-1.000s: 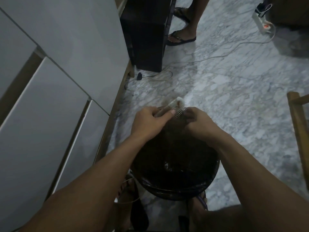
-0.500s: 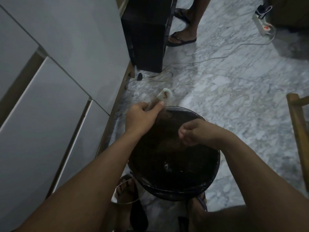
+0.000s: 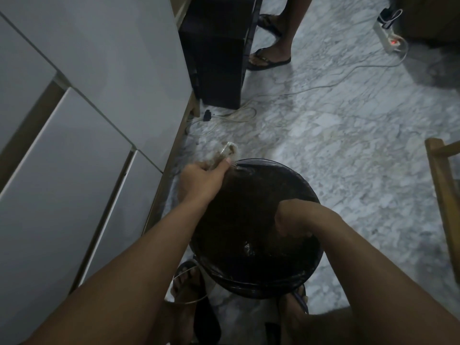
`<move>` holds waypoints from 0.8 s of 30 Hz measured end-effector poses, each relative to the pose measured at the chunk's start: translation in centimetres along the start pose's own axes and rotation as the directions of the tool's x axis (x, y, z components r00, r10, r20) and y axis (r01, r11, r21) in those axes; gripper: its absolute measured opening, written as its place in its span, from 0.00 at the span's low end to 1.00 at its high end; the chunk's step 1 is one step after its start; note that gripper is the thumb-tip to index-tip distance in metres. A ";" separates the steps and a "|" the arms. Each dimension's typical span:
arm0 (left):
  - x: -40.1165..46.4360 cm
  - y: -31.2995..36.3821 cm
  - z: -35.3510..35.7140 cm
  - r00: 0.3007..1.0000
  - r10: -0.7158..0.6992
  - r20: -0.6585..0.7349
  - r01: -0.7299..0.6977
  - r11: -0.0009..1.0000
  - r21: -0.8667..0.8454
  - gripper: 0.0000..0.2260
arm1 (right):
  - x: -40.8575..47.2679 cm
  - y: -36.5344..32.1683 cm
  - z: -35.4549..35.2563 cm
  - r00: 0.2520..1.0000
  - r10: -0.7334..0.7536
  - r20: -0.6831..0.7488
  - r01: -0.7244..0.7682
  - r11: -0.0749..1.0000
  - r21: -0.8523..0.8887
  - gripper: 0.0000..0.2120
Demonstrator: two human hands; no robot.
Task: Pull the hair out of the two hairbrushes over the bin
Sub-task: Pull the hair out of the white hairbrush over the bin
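Note:
A round black bin (image 3: 311, 277) lined with a dark bag stands on the marble floor between my feet. My left hand (image 3: 201, 181) is closed around the handle of a pale hairbrush (image 3: 227, 150), whose blurred head sticks out just past the bin's far-left rim. My right hand (image 3: 291, 219) hangs low over the bin's opening with the fingers pinched together and pointing down; a dark tuft of hair seems to trail from them, but it is hard to tell against the dark bag. Only one hairbrush is in view.
White cabinet doors (image 3: 82, 125) run along the left. A black speaker-like box (image 3: 219, 51) stands ahead, with cables (image 3: 311, 89) and a power strip (image 3: 388, 37) on the floor. Another person's sandalled feet (image 3: 268, 59) stand beyond it. A wooden chair frame (image 3: 445, 195) is at the right.
My hands have parted. The left hand carried the brush up and left to the bin's far rim. The right hand dropped back and down into the bin's mouth, fingers pinched.

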State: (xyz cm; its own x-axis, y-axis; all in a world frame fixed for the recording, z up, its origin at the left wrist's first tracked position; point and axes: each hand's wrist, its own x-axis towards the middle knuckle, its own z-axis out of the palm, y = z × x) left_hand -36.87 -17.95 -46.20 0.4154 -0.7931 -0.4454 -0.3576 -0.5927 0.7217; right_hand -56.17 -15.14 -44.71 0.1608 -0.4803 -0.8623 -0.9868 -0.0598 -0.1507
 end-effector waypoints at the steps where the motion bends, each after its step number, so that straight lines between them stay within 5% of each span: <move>1: 0.1 0.0 0.0 1.000 -0.001 -0.029 0.001 1.000 -0.010 0.23 | -0.1 0.1 0.1 0.999 0.017 -0.035 -0.019 0.999 -0.039 0.11; 5: 0.7 -0.1 -0.7 0.993 0.065 -0.094 -0.064 0.998 0.007 0.21 | -0.1 0.5 0.6 0.988 0.063 -0.141 -0.074 0.994 -0.077 0.13; 11: -0.1 -0.1 0.2 0.965 0.066 0.253 -0.111 0.979 0.168 0.21 | 1.2 1.0 0.5 0.950 0.031 -0.310 0.005 0.993 0.116 0.12; 17: -0.9 0.0 0.7 0.895 0.003 0.446 -0.150 0.944 0.294 0.17 | 1.1 0.7 -0.6 0.725 0.126 -0.677 0.223 0.887 0.404 0.24; 20: -1.2 0.3 0.6 0.867 -0.003 0.499 -0.179 0.932 0.316 0.18 | 1.1 0.5 -0.7 0.717 0.007 -0.697 0.350 0.861 0.369 0.27; 24: -1.3 0.5 0.5 0.849 -0.026 0.529 -0.197 0.912 0.360 0.21 | 1.5 0.4 -0.5 0.689 -0.074 -0.721 0.386 0.879 0.279 0.14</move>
State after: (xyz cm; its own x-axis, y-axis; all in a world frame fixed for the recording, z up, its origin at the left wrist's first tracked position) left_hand -38.05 -17.25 -45.53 -0.0804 -0.7321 -0.6764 -0.7092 -0.4349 0.5549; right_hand -56.37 -16.34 -45.84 0.1691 -0.9573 -0.2346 -0.7996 0.0059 -0.6006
